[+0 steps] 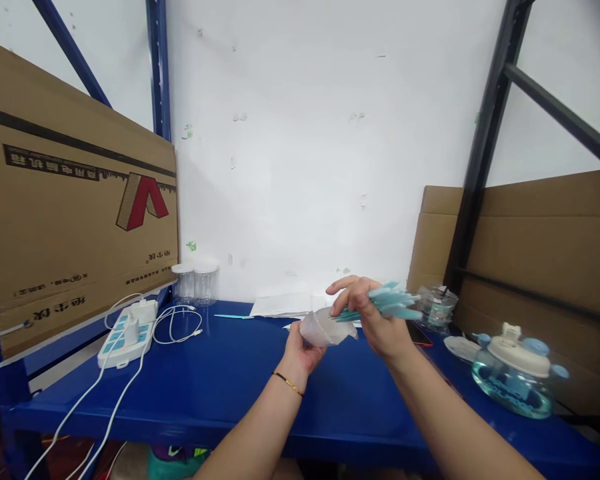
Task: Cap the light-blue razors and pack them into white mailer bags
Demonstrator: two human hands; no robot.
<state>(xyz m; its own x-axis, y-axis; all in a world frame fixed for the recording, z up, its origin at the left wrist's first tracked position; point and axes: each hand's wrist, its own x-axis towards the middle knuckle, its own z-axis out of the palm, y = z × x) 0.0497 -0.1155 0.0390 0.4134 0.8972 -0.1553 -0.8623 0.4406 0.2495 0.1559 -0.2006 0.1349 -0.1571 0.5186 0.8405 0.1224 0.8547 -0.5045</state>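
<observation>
My left hand (304, 350) is closed around a translucent whitish plastic bag (323, 328), whose mouth faces up and to the right. In my right hand (373, 317) is a bundle of thin light-blue plastic sticks (395, 300), gripped between thumb and fingers. The lower-left ends of the bundle are close to the bag's opening; whether they touch it I cannot tell. One similar light-blue stick (234, 317) lies on the blue table (220, 387) near the wall, beside some white papers (280, 305).
At left stand a large cardboard box (80, 200), a power strip (127, 333) with white cables, and two clear lidded jars (205, 283). To the right are a phone (420, 335), a crumpled plastic cup (437, 310), a white disc (461, 348) and a water bottle (513, 377).
</observation>
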